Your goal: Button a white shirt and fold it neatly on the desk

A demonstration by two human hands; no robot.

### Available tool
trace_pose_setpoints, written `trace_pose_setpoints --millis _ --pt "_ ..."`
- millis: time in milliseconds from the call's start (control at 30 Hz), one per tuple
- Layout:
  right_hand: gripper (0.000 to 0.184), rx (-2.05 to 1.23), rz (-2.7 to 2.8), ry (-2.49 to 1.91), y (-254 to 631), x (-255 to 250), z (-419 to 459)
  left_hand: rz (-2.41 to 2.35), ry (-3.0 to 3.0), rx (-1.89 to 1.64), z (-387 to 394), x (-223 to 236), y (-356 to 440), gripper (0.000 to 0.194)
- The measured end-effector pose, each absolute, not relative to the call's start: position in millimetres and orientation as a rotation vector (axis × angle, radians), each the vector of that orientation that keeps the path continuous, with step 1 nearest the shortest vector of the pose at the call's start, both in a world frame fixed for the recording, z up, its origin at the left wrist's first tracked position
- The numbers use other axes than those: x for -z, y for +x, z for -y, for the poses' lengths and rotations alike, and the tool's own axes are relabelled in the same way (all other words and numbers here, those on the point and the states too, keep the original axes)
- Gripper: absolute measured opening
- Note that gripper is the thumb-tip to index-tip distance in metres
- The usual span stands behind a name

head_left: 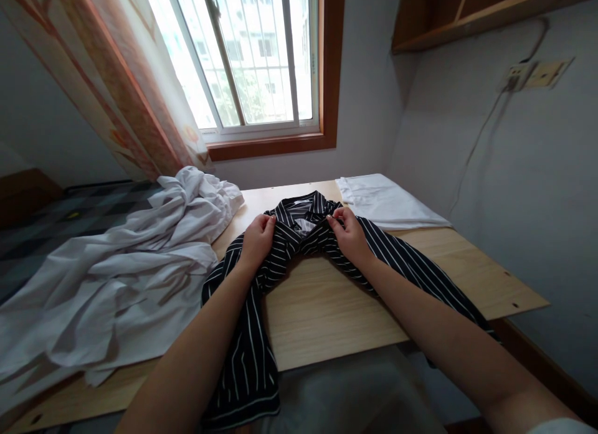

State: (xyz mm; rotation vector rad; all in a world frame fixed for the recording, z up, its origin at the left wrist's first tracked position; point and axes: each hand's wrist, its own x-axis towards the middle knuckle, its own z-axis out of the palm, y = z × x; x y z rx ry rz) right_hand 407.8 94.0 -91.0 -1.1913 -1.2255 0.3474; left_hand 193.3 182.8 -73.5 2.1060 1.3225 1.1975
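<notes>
A black shirt with white stripes (406,253) lies bunched on the wooden board, its collar toward the window. Its sleeves spread to both sides, and the left one hangs over the near edge. My left hand (258,238) pinches the fabric left of the collar. On the other side of the collar, my right hand (349,235) grips the cloth between thumb and fingers. A small pale patch shows inside the neck opening. The body of the shirt is gathered up between my hands, with bare board in front of it.
Crumpled white cloth (140,284) covers the board's left side. A folded white garment (392,200) lies at the back right of the wooden board (322,316). Behind are a window (261,60) and a curtain (126,66); a cable (481,138) hangs from a wall socket (517,76).
</notes>
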Motion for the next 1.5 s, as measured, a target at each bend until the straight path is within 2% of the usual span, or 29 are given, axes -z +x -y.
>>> trace_pose_setpoints --millis 233,333,400,467,533,633,900,1500 --pt "0.033 -0.379 1.055 -1.267 418 96 -104 -1.687 2.454 -0.974 -179 65 183 0.028" --pt "0.029 -0.266 1.075 -1.25 417 88 -97 -1.577 2.602 -1.052 -166 58 191 0.022" --pt "0.026 -0.212 1.111 -1.228 415 83 -93 -1.323 2.673 -1.175 -155 54 200 0.019" --pt "0.024 -0.202 1.127 -1.214 414 81 -91 -1.009 2.631 -1.201 -144 54 210 0.022" --pt "0.025 -0.213 1.122 -1.216 414 81 -92 -0.771 2.498 -1.079 -138 59 219 0.025" --pt "0.029 -0.245 1.073 -1.248 420 87 -98 -0.646 2.316 -0.866 -136 71 226 0.026" --pt "0.045 -0.478 0.838 -1.312 440 111 -122 -0.575 2.145 -0.797 -145 80 225 0.028" --pt "0.046 -0.462 1.011 -1.328 434 113 -121 -0.804 1.983 -1.05 -146 81 231 0.025"
